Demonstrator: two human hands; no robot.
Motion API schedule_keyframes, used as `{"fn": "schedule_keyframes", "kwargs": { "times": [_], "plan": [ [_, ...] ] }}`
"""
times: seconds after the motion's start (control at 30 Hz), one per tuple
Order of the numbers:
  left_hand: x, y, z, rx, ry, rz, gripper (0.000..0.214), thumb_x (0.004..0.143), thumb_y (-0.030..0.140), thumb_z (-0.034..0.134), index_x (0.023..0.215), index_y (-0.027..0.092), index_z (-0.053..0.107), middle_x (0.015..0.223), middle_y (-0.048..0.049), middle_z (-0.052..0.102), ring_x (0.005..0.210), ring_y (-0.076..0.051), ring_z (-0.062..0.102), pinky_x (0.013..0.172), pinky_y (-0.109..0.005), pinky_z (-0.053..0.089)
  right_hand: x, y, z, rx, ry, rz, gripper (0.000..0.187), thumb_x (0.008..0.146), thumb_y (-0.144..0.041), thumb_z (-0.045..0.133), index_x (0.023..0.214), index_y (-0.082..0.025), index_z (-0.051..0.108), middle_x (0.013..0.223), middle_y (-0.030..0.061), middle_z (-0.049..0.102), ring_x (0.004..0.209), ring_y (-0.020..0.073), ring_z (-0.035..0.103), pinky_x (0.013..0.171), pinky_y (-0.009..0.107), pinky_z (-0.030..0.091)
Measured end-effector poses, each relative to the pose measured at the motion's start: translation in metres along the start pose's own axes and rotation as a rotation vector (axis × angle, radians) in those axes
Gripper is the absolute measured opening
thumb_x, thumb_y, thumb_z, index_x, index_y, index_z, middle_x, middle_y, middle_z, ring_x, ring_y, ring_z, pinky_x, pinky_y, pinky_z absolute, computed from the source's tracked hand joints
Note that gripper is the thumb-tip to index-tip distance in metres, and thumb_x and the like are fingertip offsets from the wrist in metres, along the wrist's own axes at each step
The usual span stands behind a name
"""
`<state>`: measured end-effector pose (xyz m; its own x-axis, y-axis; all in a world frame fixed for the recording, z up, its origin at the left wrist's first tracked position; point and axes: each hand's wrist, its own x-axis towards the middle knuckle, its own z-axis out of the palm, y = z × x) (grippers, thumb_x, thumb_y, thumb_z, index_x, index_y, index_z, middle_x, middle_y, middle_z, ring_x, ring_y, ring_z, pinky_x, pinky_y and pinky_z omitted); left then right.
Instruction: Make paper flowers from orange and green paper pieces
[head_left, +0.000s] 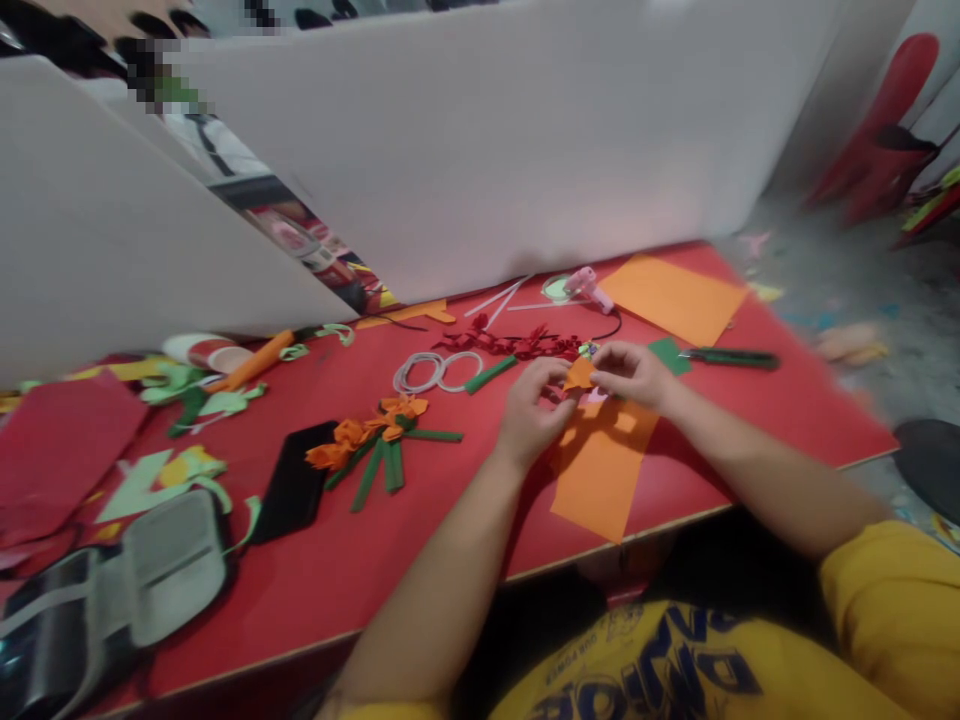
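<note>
A small folded piece of orange paper (578,376) is pinched between the fingertips of my left hand (534,408) and my right hand (631,374). Both hands are closed on it, slightly above the table. Beneath them lies an orange paper sheet (600,490), with the hands' shadows across it. A small pink item (598,395) shows just below the fingers; its kind is unclear. Left of my left hand, orange paper flowers (390,418) with green strip stems rest on the table. Red paper flowers (517,340) lie behind the hands.
On the red table (442,490) are a pink glue gun (590,288), a utility knife (735,357), another orange sheet (671,297), clear rings (420,373), a black phone (294,482) and an open zip case (176,565). White partitions (480,140) stand along the back.
</note>
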<state>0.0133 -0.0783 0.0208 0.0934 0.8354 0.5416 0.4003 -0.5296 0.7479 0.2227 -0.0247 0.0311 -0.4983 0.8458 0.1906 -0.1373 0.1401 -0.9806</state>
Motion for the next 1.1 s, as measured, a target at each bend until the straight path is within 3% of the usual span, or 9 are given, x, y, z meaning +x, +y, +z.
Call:
{"fn": "schedule_keyframes", "kwargs": {
  "times": [0.23, 0.37, 0.47, 0.53, 0.67, 0.87, 1.0, 1.1],
  "plan": [
    [0.001, 0.007, -0.003, -0.014, 0.005, -0.046, 0.014, 0.095, 0.035, 0.073, 0.094, 0.022, 0.07, 0.116, -0.01, 0.075, 0.101, -0.021, 0.071, 0.073, -0.028, 0.057, -0.01, -0.01, 0.002, -0.264, 0.012, -0.175, 0.044, 0.087, -0.045, 0.084, 0.118, -0.022, 0.063, 0.11, 0.0072, 0.07, 0.079, 0.0166, 0.068, 0.069, 0.03, 0.059],
    [0.001, 0.007, -0.001, -0.043, 0.005, -0.055, 0.015, 0.094, 0.035, 0.073, 0.092, 0.022, 0.069, 0.115, -0.0107, 0.075, 0.101, -0.022, 0.071, 0.072, -0.028, 0.057, -0.012, -0.01, 0.001, -0.51, 0.008, -0.353, 0.05, 0.082, -0.036, 0.087, 0.125, -0.024, 0.064, 0.13, 0.0121, 0.064, 0.079, 0.0165, 0.063, 0.066, 0.031, 0.058],
    [0.0, 0.006, 0.001, -0.055, 0.017, -0.059, 0.015, 0.094, 0.034, 0.073, 0.09, 0.021, 0.067, 0.115, -0.0108, 0.075, 0.099, -0.021, 0.071, 0.071, -0.028, 0.056, -0.011, -0.006, 0.002, -0.641, 0.025, -0.448, 0.045, 0.084, -0.023, 0.08, 0.126, -0.024, 0.064, 0.132, 0.0125, 0.063, 0.083, 0.0182, 0.064, 0.073, 0.034, 0.061],
    [-0.001, 0.005, 0.001, -0.05, 0.039, -0.05, 0.014, 0.095, 0.033, 0.072, 0.09, 0.021, 0.068, 0.116, -0.0099, 0.075, 0.099, -0.02, 0.07, 0.071, -0.027, 0.056, -0.011, -0.005, 0.002, -0.686, 0.055, -0.502, 0.041, 0.085, -0.016, 0.074, 0.125, -0.024, 0.064, 0.13, 0.0126, 0.064, 0.096, 0.0229, 0.068, 0.078, 0.036, 0.062],
    [-0.002, 0.0, 0.0, -0.011, 0.094, 0.002, 0.008, 0.096, 0.03, 0.072, 0.094, 0.022, 0.072, 0.121, -0.0091, 0.074, 0.102, -0.02, 0.07, 0.074, -0.027, 0.058, -0.012, -0.006, 0.003, -0.697, 0.096, -0.598, 0.032, 0.089, -0.016, 0.07, 0.119, -0.024, 0.064, 0.123, 0.0122, 0.065, 0.112, 0.0277, 0.067, 0.083, 0.037, 0.062],
    [-0.001, -0.009, -0.004, 0.016, 0.107, 0.132, 0.003, 0.094, 0.025, 0.073, 0.093, 0.025, 0.077, 0.117, -0.0082, 0.073, 0.11, -0.024, 0.07, 0.092, -0.038, 0.06, -0.015, -0.005, 0.006, -0.651, 0.156, -0.558, 0.038, 0.089, -0.025, 0.074, 0.124, -0.025, 0.062, 0.121, 0.012, 0.066, 0.089, 0.0229, 0.065, 0.075, 0.038, 0.06],
    [-0.001, -0.017, -0.004, -0.01, 0.134, 0.142, 0.009, 0.095, 0.024, 0.07, 0.094, 0.026, 0.079, 0.095, -0.005, 0.066, 0.09, -0.02, 0.065, 0.08, -0.034, 0.056, -0.018, 0.001, 0.007, -0.583, 0.182, -0.597, 0.05, 0.083, -0.022, 0.072, 0.131, -0.027, 0.061, 0.128, 0.0128, 0.065, 0.093, 0.0242, 0.067, 0.072, 0.038, 0.061],
    [-0.003, -0.02, -0.004, -0.015, 0.126, 0.127, 0.011, 0.095, 0.026, 0.068, 0.094, 0.026, 0.079, 0.089, -0.0042, 0.063, 0.083, -0.02, 0.062, 0.075, -0.033, 0.053, -0.019, 0.003, 0.011, -0.497, 0.201, -0.525, 0.051, 0.078, -0.021, 0.071, 0.128, -0.028, 0.062, 0.129, 0.0129, 0.064, 0.096, 0.0251, 0.068, 0.07, 0.036, 0.061]
  ]
}}
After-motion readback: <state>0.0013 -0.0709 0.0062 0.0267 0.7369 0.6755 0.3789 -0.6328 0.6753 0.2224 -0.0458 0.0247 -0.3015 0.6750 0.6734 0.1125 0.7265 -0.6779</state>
